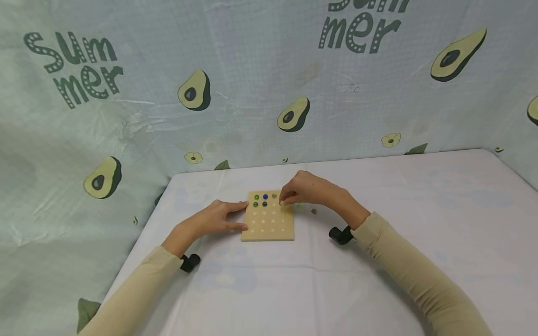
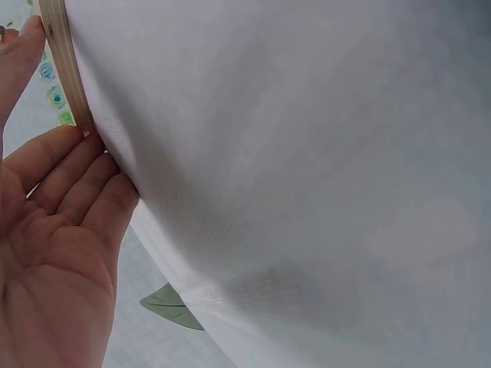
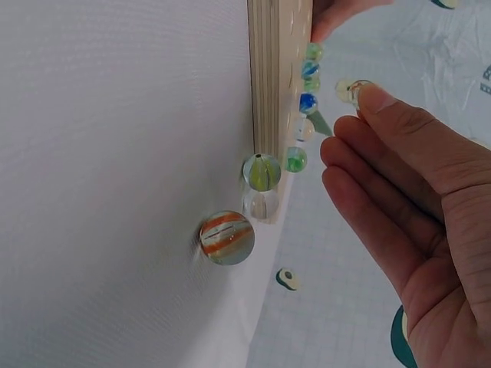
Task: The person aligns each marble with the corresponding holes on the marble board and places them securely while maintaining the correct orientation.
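Note:
A square wooden board (image 1: 269,234) with rows of small hollows lies on the table. Green and blue glass marbles, among them a blue marble (image 1: 265,196), sit in its far-left hollows. My left hand (image 1: 214,217) rests against the board's left edge, thumb and forefinger spread and fairly straight. Above the board's upper right part, my right hand (image 1: 308,189) pinches a clear glass marble (image 3: 354,92) between thumb and forefinger. In the right wrist view, a green-striped marble (image 3: 261,172) lies beside the board's edge, and an orange-striped marble (image 3: 227,238) lies farther out.
A white cloth covers the table (image 1: 273,298). Behind it hangs a pale curtain (image 1: 248,84) printed with avocados and lettering. Each wrist wears a small black camera, such as the right wrist camera (image 1: 341,235).

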